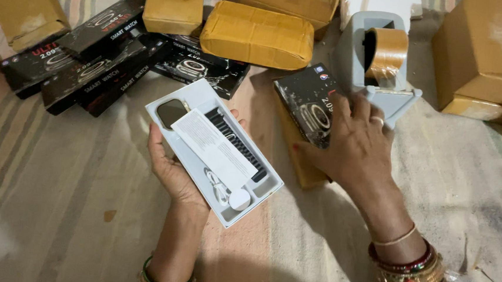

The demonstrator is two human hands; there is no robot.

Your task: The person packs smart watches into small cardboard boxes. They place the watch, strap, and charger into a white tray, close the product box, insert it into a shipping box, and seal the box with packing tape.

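Left hand [172, 168]: fingers curled under open white tray [214, 156], centre frame; tray holds watch, strap, leaflet, charger. Right hand [354, 145]: fingers spread flat on black lid [306, 106], 1 o'clock of tray, gripping nothing. Step judged: repacking. Next move calls for lifting lid, aligning over tray.

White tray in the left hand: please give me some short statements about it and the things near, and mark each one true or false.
1. The left hand holds the white tray from below. True.
2. The tray is empty. False: it holds a watch, a dark strap, a paper leaflet and a white cable.
3. The right hand rests on a black box. True.
4. The tape dispenser holds blue tape. False: the tape is brown.
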